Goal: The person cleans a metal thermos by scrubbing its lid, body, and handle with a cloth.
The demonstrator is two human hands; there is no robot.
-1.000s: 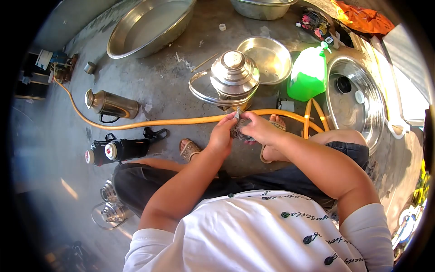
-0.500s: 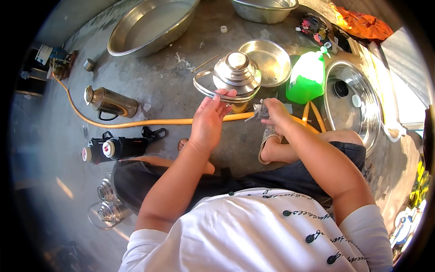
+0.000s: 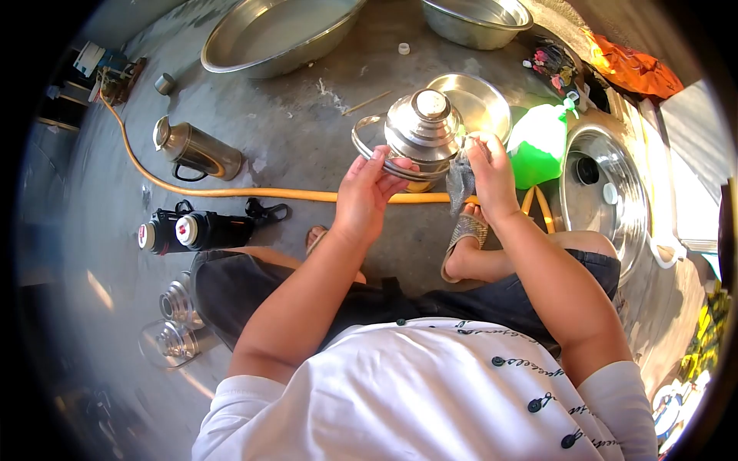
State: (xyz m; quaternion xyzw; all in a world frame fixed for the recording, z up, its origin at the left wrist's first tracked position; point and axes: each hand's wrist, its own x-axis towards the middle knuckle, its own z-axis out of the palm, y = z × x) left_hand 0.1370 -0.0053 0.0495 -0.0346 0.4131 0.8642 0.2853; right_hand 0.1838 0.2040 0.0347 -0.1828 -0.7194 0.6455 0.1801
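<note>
A shiny steel thermos flask [image 3: 419, 137] with a pale stopper on top stands in front of me, its looped carrying handle lowered toward the left. My left hand [image 3: 365, 192] is closed round that handle, thumb on top. At the flask's right side, my right hand [image 3: 493, 175] pinches a grey rag [image 3: 460, 184] that hangs down from the fingers. The rag is against or very close to the flask's shoulder; contact is hard to make out. Behind the flask lies a shallow steel basin [image 3: 480, 100].
A yellow hose [image 3: 284, 194] crosses the floor behind my feet. Right of me are a green jug [image 3: 538, 146] and a large steel basin [image 3: 607, 203] holding lids. Leftward lie a steel flask [image 3: 201, 152] and two black bottles [image 3: 219, 229]. A wide basin [image 3: 284, 38] is farther off.
My right hand has risen with the rag from below the flask to its right side. My left hand stays on the handle. The whole view has shifted slightly.
</note>
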